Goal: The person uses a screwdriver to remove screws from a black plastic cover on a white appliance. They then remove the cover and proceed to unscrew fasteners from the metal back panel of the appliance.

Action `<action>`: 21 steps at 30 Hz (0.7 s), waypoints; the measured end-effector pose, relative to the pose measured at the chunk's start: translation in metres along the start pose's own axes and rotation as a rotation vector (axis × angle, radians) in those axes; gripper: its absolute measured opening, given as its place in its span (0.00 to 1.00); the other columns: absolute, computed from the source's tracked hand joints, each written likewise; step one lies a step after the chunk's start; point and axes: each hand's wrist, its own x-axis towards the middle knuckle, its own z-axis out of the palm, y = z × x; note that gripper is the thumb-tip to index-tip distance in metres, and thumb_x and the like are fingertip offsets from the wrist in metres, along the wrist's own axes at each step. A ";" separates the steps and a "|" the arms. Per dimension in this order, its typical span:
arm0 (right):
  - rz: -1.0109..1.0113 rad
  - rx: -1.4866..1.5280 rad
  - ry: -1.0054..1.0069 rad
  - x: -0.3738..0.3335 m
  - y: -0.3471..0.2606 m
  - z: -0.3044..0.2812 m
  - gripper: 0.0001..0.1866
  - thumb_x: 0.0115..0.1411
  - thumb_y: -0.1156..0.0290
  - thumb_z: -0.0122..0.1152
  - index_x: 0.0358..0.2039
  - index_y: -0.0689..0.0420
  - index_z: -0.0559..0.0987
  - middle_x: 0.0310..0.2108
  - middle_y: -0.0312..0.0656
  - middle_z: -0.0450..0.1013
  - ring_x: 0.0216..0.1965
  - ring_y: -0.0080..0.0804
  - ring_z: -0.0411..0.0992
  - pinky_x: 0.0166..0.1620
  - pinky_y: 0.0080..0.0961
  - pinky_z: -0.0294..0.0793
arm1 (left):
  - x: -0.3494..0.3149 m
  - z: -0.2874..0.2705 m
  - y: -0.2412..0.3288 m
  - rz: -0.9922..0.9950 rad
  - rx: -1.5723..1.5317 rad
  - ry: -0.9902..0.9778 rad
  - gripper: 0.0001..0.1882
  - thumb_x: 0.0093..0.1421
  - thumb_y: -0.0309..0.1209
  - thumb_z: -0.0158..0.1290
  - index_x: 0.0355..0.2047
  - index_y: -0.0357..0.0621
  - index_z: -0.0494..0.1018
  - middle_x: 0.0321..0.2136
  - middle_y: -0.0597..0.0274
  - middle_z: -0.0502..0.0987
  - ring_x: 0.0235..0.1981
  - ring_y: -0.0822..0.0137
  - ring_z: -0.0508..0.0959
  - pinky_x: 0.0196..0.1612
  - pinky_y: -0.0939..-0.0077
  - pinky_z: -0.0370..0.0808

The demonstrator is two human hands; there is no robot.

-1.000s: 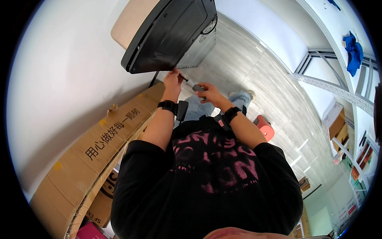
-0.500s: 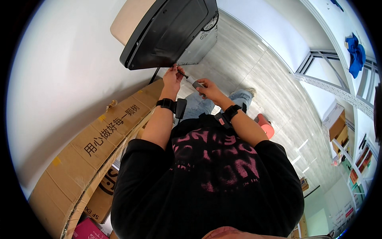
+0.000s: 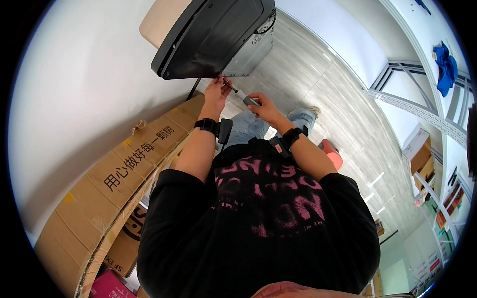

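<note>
My right hand (image 3: 265, 109) is closed round the grey and white handle of a screwdriver (image 3: 247, 98). The dark shaft points up and left, toward the fingers of my left hand (image 3: 215, 95). Those fingers are pinched together at the shaft's tip, just under the lower edge of a large black panel (image 3: 213, 42). Whatever lies between them is too small to make out. The panel is tilted and has rounded corners and screw holes along its rim. A grey metal housing (image 3: 251, 57) sits against its right side, with a black cable looped at the top.
A long cardboard piece (image 3: 129, 164) runs along the white wall at my left, above a cardboard box (image 3: 124, 248). To the right, a red rounded object (image 3: 332, 155) rests on the grey wood-look floor (image 3: 308, 64). White metal shelving (image 3: 422, 107) stands farther right, with a blue cloth (image 3: 445, 69).
Both hands and the screwdriver have shifted slightly in the picture, and the panel's lower edge appears a little higher. The right hand keeps its hold on the screwdriver.
</note>
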 end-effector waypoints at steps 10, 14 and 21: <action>0.013 -0.004 0.015 -0.009 -0.004 -0.007 0.22 0.54 0.72 0.62 0.49 0.55 0.69 0.32 0.37 0.68 0.28 0.24 0.65 0.28 0.21 0.67 | -0.009 0.003 0.001 -0.014 0.039 -0.046 0.09 0.65 0.29 0.42 0.45 0.49 0.67 0.39 0.59 0.75 0.42 0.61 0.76 0.45 0.67 0.73; 0.012 -0.017 0.013 -0.021 -0.009 -0.024 0.21 0.55 0.72 0.61 0.50 0.55 0.69 0.32 0.36 0.68 0.28 0.22 0.65 0.29 0.20 0.66 | -0.024 0.011 0.007 -0.070 -0.006 -0.180 0.11 0.66 0.33 0.39 0.46 0.48 0.65 0.40 0.53 0.75 0.41 0.56 0.77 0.43 0.65 0.75; -0.005 0.136 0.051 -0.079 -0.045 -0.091 0.18 0.57 0.72 0.59 0.48 0.54 0.71 0.30 0.30 0.69 0.30 0.19 0.68 0.29 0.16 0.65 | -0.044 0.094 0.002 0.039 0.277 -0.431 0.13 0.68 0.37 0.35 0.47 0.47 0.62 0.39 0.51 0.77 0.36 0.63 0.79 0.39 0.70 0.76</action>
